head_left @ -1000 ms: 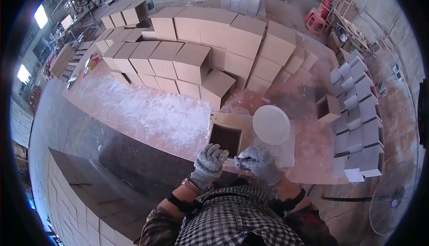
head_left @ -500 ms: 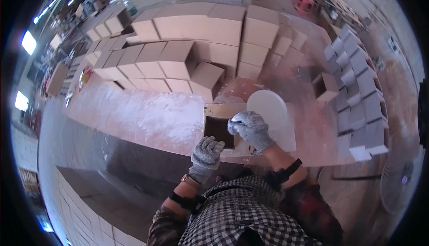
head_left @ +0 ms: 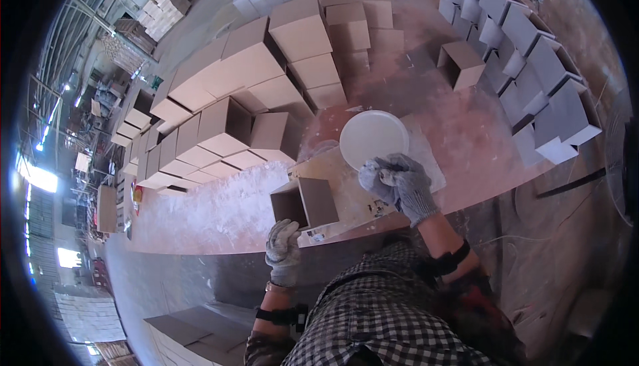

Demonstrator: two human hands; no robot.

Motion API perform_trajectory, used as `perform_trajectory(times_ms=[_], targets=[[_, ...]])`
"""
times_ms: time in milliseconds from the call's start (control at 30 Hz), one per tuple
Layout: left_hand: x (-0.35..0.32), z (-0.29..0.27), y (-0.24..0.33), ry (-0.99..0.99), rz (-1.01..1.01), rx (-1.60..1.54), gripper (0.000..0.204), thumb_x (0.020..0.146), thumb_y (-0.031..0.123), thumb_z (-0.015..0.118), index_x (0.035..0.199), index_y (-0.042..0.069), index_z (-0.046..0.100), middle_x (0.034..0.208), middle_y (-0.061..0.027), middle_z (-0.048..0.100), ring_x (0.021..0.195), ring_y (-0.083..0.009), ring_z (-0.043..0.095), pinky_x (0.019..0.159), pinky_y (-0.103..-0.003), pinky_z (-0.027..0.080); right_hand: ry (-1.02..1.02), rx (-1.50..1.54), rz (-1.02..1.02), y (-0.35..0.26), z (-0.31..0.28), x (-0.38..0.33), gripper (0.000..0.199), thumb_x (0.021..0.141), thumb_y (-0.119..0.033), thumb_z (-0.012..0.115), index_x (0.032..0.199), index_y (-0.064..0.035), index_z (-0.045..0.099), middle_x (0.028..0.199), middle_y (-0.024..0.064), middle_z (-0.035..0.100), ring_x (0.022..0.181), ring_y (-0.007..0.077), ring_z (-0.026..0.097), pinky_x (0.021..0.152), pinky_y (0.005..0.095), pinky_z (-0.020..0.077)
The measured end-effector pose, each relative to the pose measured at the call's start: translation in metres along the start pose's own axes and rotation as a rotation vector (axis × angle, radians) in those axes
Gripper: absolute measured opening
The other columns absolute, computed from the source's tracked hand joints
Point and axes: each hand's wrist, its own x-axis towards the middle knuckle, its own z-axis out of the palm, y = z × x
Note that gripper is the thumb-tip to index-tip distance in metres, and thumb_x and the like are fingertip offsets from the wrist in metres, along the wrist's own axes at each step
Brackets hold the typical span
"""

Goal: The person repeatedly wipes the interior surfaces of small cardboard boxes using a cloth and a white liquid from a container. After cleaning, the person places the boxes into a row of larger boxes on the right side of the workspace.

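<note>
Box (head_left: 321, 201): just ahead of the left hand, left of the right; open end facing left, long axis impossible to tell.
Left hand (head_left: 283, 249): nearer, fingers bent at the near rim; whether gripping, impossible to tell.
Right hand (head_left: 399, 183): fingers curled over near edge of white lid (head_left: 373, 136); contents impossible to tell.
Table (head_left: 466, 146): near edge just beside box.
White dust (head_left: 213, 206): spread left of open end.
Stacked boxes (head_left: 249, 63): near, beyond box.

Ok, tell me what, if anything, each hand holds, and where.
The left hand is at the near edge of the open box; whether it grips is unclear. Whether the curled right hand holds anything cannot be told.
</note>
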Motion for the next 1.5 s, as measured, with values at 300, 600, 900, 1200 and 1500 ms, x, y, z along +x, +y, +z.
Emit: perform_trajectory(times_ms=[300, 600, 900, 1200, 1500], targets=[[-0.005, -0.004, -0.011, 0.015, -0.075, -0.072, 0.016, 0.081, 0.017, 0.07, 0.095, 0.011, 0.065, 0.097, -0.0087, 0.067, 0.098, -0.0293, 0.063, 0.091, -0.041, 0.049, 0.102, 0.316, 0.224, -0.004, 0.017, -0.024, 0.025, 0.08, 0.011, 0.054, 0.102, 0.0006, 0.062, 0.098, 0.0091, 0.065, 0.087, 0.018, 0.064, 0.076, 0.0295, 0.0576], [0.006, 0.004, 0.003, 0.004, 0.084, -0.003, 0.017, 0.082, 0.014, 0.067, 0.098, 0.012, 0.063, 0.095, -0.006, 0.066, 0.095, -0.0294, 0.063, 0.09, -0.045, 0.049, -0.292, 0.403, 0.209, 0.007, 0.079, 0.009, 0.023, 0.083, 0.011, 0.054, 0.104, 0.0018, 0.057, 0.101, 0.011, 0.063, 0.088, 0.0214, 0.065, 0.079, 0.0325, 0.0587], [0.011, 0.027, 0.036, -0.107, 0.14, 0.158, 0.035, 0.071, 0.005, 0.065, 0.105, 0.011, 0.061, 0.1, -0.0076, 0.064, 0.099, -0.0316, 0.058, 0.093, -0.049, 0.045, -0.345, -0.328, -0.383, 0.042, 0.107, 0.033, 0.014, 0.082, 0.003, 0.065, 0.095, -0.0004, 0.065, 0.09, 0.007, 0.067, 0.087, 0.0166, 0.066, 0.072, 0.0307, 0.0571], [0.007, 0.026, 0.034, -0.069, 0.16, 0.139, 0.042, 0.071, 0.003, 0.063, 0.112, 0.007, 0.056, 0.101, -0.0113, 0.061, 0.1, -0.0336, 0.058, 0.094, -0.05, 0.044, -0.294, -0.561, -0.137, 0.042, 0.041, -0.062, 0.019, 0.082, 0.006, 0.06, 0.098, -0.0017, 0.065, 0.093, 0.0043, 0.065, 0.084, 0.0135, 0.062, 0.076, 0.0275, 0.0524], [0.029, -0.028, 0.027, 0.023, 0.117, 0.157, 0.036, 0.078, 0.005, 0.063, 0.114, 0.008, 0.059, 0.11, -0.0103, 0.062, 0.109, -0.0333, 0.056, 0.097, -0.047, 0.044, -0.286, -0.269, -0.039, 0.022, 0.055, -0.009, 0.02, 0.08, 0.0, 0.066, 0.1, -0.0033, 0.065, 0.096, 0.0057, 0.065, 0.083, 0.0186, 0.062, 0.078, 0.0312, 0.0512]])
